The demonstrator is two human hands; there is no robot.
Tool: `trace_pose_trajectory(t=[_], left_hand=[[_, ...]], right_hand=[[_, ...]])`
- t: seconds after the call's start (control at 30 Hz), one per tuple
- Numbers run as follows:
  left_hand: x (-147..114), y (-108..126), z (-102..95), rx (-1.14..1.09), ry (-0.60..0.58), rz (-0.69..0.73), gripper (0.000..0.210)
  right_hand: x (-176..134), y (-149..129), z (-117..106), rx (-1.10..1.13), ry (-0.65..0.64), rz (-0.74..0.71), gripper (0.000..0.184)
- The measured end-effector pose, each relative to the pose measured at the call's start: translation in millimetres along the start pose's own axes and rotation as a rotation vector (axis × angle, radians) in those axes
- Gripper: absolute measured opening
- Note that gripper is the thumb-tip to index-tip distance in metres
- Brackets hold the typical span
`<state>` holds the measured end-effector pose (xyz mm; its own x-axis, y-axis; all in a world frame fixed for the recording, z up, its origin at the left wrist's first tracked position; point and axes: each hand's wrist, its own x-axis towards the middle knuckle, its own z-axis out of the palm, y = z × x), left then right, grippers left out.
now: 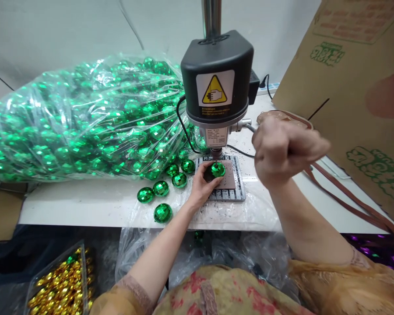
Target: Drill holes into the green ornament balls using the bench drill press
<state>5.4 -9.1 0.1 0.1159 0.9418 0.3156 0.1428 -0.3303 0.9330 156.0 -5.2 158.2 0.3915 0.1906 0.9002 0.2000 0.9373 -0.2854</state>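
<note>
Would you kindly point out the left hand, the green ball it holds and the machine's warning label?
Left hand [200, 185]: head view, near the thumb's base.
Green ball [218, 170]: head view, upper surface.
Warning label [215, 89]: head view, within the yellow triangle.

Bright, even light | right hand [279, 148] — motion-blurred | plastic bag [85, 127] — glare streaks | edges stretched

Head-worn camera looks forward and down onto white tabletop [85, 205], drill press [216, 57] close ahead.

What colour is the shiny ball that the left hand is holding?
The ball in the left hand is shiny green, as the head view shows.
</note>
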Motion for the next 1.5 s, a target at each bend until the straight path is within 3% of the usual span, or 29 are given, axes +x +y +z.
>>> trace_pose_trajectory(t=[0.1, 0.3, 0.5, 0.6, 0.87, 1.5], left_hand=[[-1, 0, -0.3, -0.008, -0.007, 0.007, 0.053], [-6, 2, 1.0, -0.023, 0.07, -0.015, 0.053], [-10, 1, 2.0, -0.021, 0.131, 0.066, 0.052], [-14, 1, 0.5, 0.045, 0.223, 0.131, 0.05], [-34, 12, -7.2, 0.236, 0.401, 0.301, 0.047], [-28, 61, -40.4, 0.425, 0.533, 0.512, 0.049]], right_hand=[[25, -4, 14, 0.042, 0.052, 0.169, 0.052], [51, 9, 23, 0.112, 0.011, 0.216, 0.055], [52, 9, 23, 0.095, 0.006, 0.239, 0.058], [52, 9, 23, 0.112, 0.012, 0.227, 0.059], [50, 7, 24, 0.067, 0.018, 0.203, 0.044], [48, 4, 23, 0.054, 0.044, 0.218, 0.047]])
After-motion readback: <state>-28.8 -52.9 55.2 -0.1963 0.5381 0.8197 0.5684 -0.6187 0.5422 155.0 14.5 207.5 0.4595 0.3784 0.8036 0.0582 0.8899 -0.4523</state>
